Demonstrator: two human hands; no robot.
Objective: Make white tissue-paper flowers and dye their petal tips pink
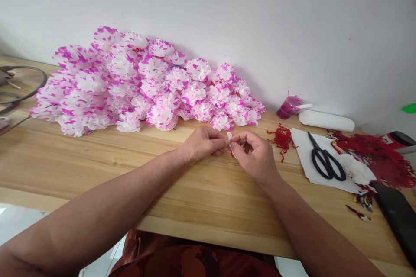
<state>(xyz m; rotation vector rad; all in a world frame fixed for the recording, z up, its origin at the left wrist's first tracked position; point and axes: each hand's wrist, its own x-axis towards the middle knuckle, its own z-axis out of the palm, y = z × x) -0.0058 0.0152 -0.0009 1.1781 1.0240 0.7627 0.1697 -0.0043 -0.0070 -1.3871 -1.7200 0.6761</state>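
1. Your fingertips cover much of the white paper piece (229,136), so its full shape is hard to make out; the thin red strand (232,152) below it is partly hidden too.
2. The dark phone-like object (394,218) and the dark-lidded jar (393,140) are cut off at the right edge, and you cannot tell what the jar holds.
3. The paper sits between your two hands, above the table (208,199) and in front of the paper flowers (159,82), its tip poking up past your fingertips.
4. Your left hand (208,143) pinches it from one side, thumb and finger closed; your right hand (255,153) pinches it from the other, equally narrow.
5. The tilted cup (287,109) shows purple inside, with a white stick (304,106) protruding.
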